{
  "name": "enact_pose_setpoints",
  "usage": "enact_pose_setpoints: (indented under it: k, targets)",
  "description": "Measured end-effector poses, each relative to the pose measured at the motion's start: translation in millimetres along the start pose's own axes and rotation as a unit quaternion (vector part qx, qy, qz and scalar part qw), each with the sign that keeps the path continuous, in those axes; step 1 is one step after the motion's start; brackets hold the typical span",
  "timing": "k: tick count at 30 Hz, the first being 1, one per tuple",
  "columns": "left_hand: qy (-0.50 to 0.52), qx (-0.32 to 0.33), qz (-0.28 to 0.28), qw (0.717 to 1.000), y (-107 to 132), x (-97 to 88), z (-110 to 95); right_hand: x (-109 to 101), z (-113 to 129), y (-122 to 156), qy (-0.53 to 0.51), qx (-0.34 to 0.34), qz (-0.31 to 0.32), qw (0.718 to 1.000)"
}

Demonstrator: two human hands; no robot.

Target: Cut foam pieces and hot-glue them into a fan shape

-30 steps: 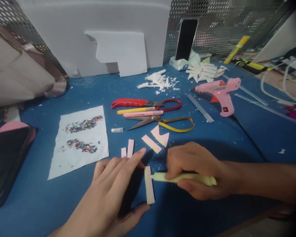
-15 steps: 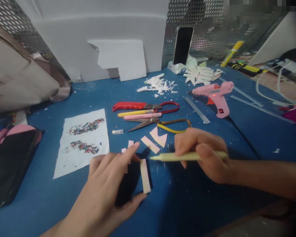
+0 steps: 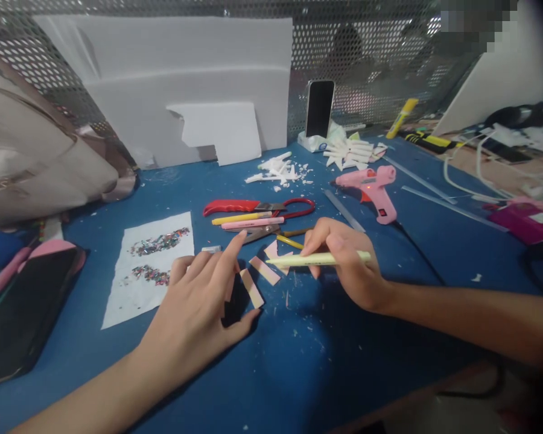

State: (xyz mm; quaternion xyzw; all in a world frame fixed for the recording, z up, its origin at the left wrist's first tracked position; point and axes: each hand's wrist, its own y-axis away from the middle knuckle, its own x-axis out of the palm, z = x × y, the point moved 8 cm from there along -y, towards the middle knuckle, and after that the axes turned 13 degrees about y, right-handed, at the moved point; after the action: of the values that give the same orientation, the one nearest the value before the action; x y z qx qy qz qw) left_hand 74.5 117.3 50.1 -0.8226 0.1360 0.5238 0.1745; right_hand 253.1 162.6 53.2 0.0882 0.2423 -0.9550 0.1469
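My left hand [image 3: 199,295] rests low over the blue table, index finger raised. Its thumb touches the lower end of a small pink-and-yellow strip [image 3: 252,289]; the fingertip at the upper end is partly hidden, and the strip spans between them. My right hand [image 3: 346,259] grips a pale yellow marker [image 3: 317,260], its tip pointing left, just above and apart from the held strip. Behind the tip lie another pinkish strip [image 3: 265,270] and a notched pink piece [image 3: 272,249], which the marker partly covers.
Behind the hands lie red-handled scissors [image 3: 230,207], yellow-handled scissors [image 3: 290,242], a yellow pen [image 3: 239,218] and a pink pen [image 3: 253,223]. A pink glue gun [image 3: 373,187] sits right. Glitter covers parts of a white sheet [image 3: 122,289]; a dark phone [image 3: 27,307] lies left.
The view has shifted, and the strip in my left hand now appears more tilted and farther from me. The marker in my right hand has moved from beside that strip to above and beyond it.
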Motion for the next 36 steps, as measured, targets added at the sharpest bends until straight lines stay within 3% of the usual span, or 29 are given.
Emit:
enact_pose_setpoints:
  k: [6,25,36]
  targets:
    - [-0.005,0.007,0.016,1.0,-7,-2.0,-6,0,1,-2,-0.003,-0.006,-0.002,1.0]
    - [0.027,0.018,-0.006,0.999,-28,11.4,-16,-13,3,-10,0.041,-0.04,-0.056,0.997]
    - [0.079,-0.016,0.005,0.997,2,-13.2,20,-8,2,-10,0.04,-0.031,-0.033,0.998]
